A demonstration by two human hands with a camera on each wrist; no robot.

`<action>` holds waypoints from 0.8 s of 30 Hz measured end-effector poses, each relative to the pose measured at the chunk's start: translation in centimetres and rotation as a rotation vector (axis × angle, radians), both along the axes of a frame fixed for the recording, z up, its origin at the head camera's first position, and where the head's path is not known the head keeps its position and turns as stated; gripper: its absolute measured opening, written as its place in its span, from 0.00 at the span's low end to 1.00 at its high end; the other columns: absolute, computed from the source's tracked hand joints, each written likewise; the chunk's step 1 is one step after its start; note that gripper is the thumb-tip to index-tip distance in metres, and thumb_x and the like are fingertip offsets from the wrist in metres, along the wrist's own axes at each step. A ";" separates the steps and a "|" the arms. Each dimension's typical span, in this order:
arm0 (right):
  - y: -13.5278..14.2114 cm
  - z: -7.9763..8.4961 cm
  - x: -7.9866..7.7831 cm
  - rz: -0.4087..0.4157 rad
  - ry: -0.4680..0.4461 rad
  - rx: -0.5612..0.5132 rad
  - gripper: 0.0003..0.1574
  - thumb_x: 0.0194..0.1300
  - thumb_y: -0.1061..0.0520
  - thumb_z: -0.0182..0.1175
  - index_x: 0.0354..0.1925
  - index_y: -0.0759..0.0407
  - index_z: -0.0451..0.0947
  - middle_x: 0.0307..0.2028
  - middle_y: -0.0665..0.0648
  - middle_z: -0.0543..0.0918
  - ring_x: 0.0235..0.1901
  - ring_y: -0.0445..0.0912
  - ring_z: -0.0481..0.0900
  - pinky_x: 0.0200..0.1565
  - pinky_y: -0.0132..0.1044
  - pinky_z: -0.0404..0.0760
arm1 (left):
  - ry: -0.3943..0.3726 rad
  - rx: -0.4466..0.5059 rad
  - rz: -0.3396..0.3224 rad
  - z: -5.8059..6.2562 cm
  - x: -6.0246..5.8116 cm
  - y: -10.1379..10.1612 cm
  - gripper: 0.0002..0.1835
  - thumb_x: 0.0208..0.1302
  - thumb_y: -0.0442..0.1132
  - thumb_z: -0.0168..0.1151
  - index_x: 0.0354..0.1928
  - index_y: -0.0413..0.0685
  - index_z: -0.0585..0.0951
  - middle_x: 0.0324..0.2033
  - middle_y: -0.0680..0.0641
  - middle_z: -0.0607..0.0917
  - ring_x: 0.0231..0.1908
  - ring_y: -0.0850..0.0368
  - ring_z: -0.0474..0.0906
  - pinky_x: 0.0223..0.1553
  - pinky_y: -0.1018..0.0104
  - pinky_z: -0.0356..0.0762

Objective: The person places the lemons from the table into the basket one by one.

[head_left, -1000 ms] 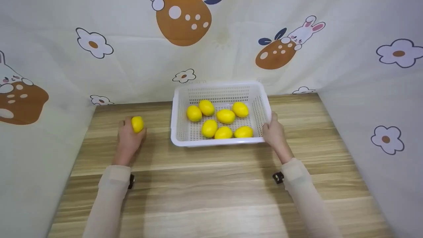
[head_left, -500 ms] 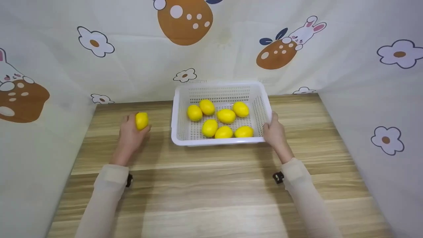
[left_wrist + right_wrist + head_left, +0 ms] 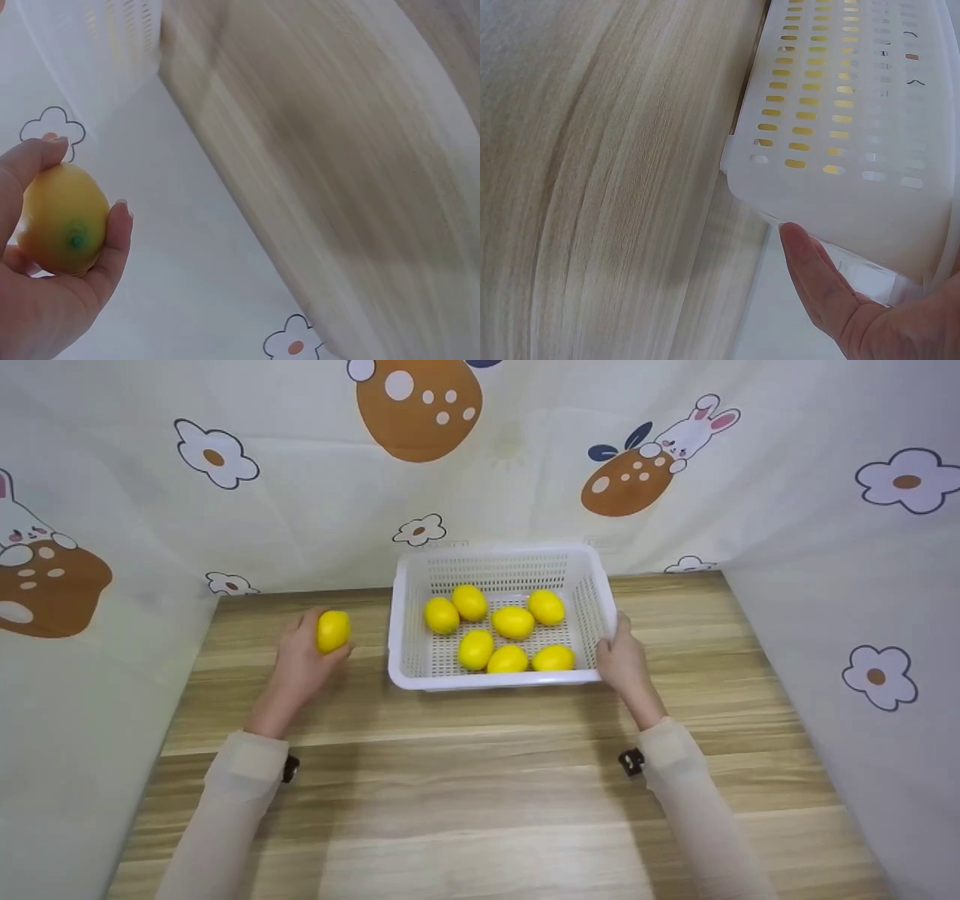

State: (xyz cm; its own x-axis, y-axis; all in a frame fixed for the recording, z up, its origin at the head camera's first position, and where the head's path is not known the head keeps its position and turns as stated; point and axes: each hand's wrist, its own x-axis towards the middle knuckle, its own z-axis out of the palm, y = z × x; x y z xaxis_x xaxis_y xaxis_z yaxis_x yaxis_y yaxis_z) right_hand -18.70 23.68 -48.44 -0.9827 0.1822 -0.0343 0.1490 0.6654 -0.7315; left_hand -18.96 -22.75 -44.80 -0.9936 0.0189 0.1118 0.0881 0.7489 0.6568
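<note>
My left hand (image 3: 300, 664) grips a yellow lemon (image 3: 333, 631) to the left of the basket; the left wrist view shows thumb and fingers curled round that lemon (image 3: 66, 217), its greenish tip facing the camera. A white slotted plastic basket (image 3: 502, 682) stands against the back of the table with several lemons (image 3: 513, 622) spread over its floor. At the basket's right end, my right hand (image 3: 624, 660) holds the rim, thumb on top. From the right wrist, its fingers (image 3: 810, 270) show against the outside of the basket wall (image 3: 832, 202).
A wood-grain table (image 3: 480, 795) lies under everything. Pale cloth with printed rabbits and flowers (image 3: 300, 510) hangs behind it and along both sides. Black wrist straps (image 3: 632, 763) show at the sleeve cuffs.
My left hand has moved a little right and toward the back with the lemon, closer to the basket. The right hand and the basket have stayed in place.
</note>
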 end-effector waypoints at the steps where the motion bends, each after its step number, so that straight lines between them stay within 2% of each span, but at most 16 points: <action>1: 0.0 0.0 0.0 0.000 0.002 -0.001 0.41 0.76 0.64 0.44 0.80 0.77 0.45 0.62 0.86 0.74 0.58 0.73 0.80 0.59 0.64 0.80 | 0.004 -0.001 -0.011 0.2 0.0 0.1 0.36 0.68 0.36 0.71 0.71 0.29 0.67 0.61 0.24 0.73 0.58 0.29 0.72 0.64 0.33 0.71; 6: -0.1 0.1 0.1 0.000 0.015 0.012 0.41 0.75 0.65 0.45 0.79 0.77 0.46 0.61 0.86 0.75 0.56 0.74 0.81 0.56 0.65 0.81 | 0.035 -0.009 -0.066 1.2 -0.2 0.6 0.34 0.67 0.35 0.71 0.70 0.30 0.69 0.59 0.26 0.75 0.56 0.30 0.72 0.63 0.33 0.72; 13: -0.1 0.2 0.2 0.016 0.024 0.046 0.40 0.75 0.65 0.44 0.78 0.79 0.46 0.58 0.86 0.77 0.54 0.73 0.82 0.54 0.65 0.81 | -0.006 -0.008 -0.107 2.9 -0.2 1.6 0.35 0.67 0.36 0.71 0.71 0.32 0.68 0.60 0.27 0.73 0.57 0.31 0.71 0.64 0.33 0.72; 24: 0.0 0.1 0.1 -0.001 0.004 0.025 0.41 0.75 0.64 0.45 0.79 0.77 0.46 0.60 0.86 0.76 0.57 0.73 0.81 0.57 0.65 0.80 | -0.015 -0.031 -0.155 3.9 -0.5 2.6 0.35 0.68 0.37 0.71 0.71 0.32 0.69 0.59 0.28 0.73 0.55 0.33 0.72 0.62 0.35 0.74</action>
